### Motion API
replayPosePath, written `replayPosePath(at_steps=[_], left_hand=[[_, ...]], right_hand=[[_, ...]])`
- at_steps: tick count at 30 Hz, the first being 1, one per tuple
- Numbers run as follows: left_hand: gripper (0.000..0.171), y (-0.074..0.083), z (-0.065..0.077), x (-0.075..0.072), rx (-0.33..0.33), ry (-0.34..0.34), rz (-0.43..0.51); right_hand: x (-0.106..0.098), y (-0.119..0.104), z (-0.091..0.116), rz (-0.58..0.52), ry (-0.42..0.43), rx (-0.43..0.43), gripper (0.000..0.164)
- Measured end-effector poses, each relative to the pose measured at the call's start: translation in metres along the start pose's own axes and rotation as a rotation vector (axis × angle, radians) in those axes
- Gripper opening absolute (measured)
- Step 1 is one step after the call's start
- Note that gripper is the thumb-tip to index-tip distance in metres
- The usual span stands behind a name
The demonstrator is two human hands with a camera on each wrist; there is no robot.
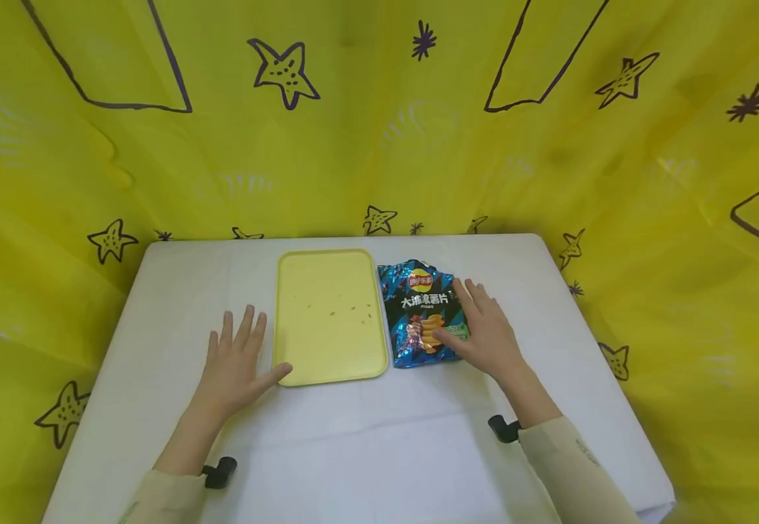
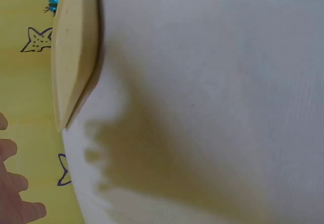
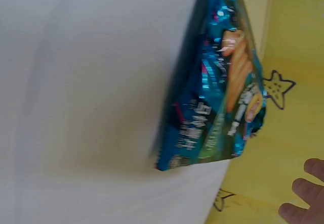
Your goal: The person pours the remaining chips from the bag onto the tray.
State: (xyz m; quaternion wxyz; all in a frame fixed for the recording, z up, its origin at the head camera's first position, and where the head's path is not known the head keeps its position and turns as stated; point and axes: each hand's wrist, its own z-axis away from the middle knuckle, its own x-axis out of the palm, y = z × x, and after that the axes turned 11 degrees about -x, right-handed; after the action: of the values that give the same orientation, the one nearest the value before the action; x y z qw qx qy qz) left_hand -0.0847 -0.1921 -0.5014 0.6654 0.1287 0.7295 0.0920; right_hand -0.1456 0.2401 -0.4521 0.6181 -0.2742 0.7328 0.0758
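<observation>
A blue and black chip bag (image 1: 420, 313) lies on the table, its top edge crumpled. Over its right side is my right hand (image 1: 487, 331), fingers extended; in the right wrist view the fingertips (image 3: 304, 193) appear apart from the bag (image 3: 217, 102). Left of the bag sits a pale yellow tray (image 1: 327, 335) with several small crumbs on it. My left hand (image 1: 235, 364) spreads its fingers beside the tray's left edge, the thumb near the tray's lower left corner. In the left wrist view, the left fingers (image 2: 15, 183) show at the edge, holding nothing.
A white cloth covers the table (image 1: 366, 451). Behind it and at both sides hangs a yellow curtain (image 1: 353, 160) with drawn starfish. Each wrist carries a small black device (image 1: 220, 473) near the sleeve.
</observation>
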Motion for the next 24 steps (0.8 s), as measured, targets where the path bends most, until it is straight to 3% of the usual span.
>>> replayPosePath(at_steps=[12, 17, 24], left_hand=[[0.111, -0.004, -0.003, 0.029, -0.050, -0.167, 0.065], [0.117, -0.005, -0.006, 0.037, -0.080, -0.227, 0.016], [0.125, -0.001, -0.008, 0.041, -0.103, -0.261, -0.015]], right_hand=[[0.040, 0.030, 0.004, -0.219, -0.065, 0.145, 0.087], [0.052, 0.037, 0.004, -0.272, -0.048, 0.171, 0.081], [0.065, 0.046, 0.001, -0.329, -0.056, 0.212, 0.078]])
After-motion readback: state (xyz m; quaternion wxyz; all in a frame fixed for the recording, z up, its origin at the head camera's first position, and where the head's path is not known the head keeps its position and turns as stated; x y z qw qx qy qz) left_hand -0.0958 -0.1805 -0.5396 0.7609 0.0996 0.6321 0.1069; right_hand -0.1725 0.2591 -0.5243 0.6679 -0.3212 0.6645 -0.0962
